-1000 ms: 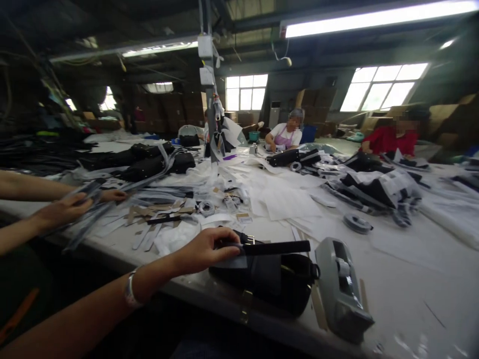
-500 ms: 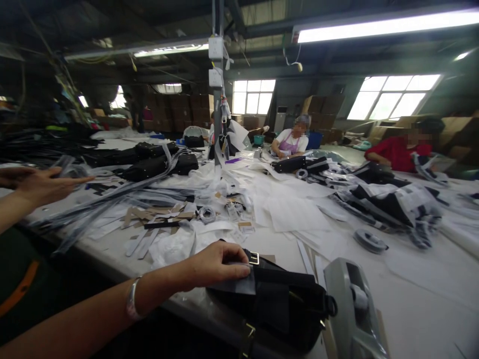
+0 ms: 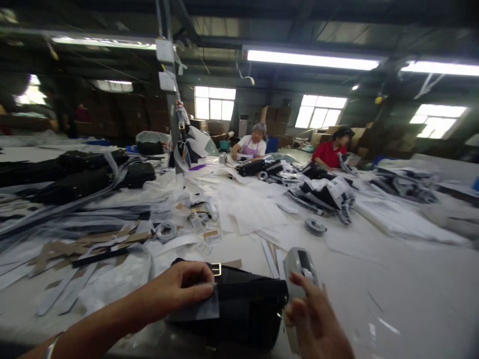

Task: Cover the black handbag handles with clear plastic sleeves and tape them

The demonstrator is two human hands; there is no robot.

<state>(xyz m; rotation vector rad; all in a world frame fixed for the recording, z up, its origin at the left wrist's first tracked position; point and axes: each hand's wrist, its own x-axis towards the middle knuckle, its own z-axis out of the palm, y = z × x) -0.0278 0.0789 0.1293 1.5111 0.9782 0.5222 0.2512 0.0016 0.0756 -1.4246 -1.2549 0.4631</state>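
A black bag [image 3: 258,309] with a gold-coloured buckle [image 3: 216,269] lies at the table's near edge. My left hand [image 3: 192,284] rests on its left part, thumb and fingers closed on a piece of clear plastic film [image 3: 209,305] laid over the bag. Just right of the bag stands a grey tape dispenser [image 3: 294,262]. My right hand [image 3: 314,314] is at the dispenser, its index finger and thumb apart near the tape end. It is slightly blurred, and its other fingers are hidden.
Left of the bag lie cardboard strips [image 3: 90,244], crumpled plastic and black bags [image 3: 82,174]. A grey roll [image 3: 315,227] lies beyond the dispenser. A metal post [image 3: 174,124] rises from the table. Two people [image 3: 251,144] sit across, beside heaped black-and-white pieces [image 3: 325,194].
The view has swung right. My right hand has come into view at the tape dispenser. My left hand stays on the film and bag. Another person's hands at the left have left the view.
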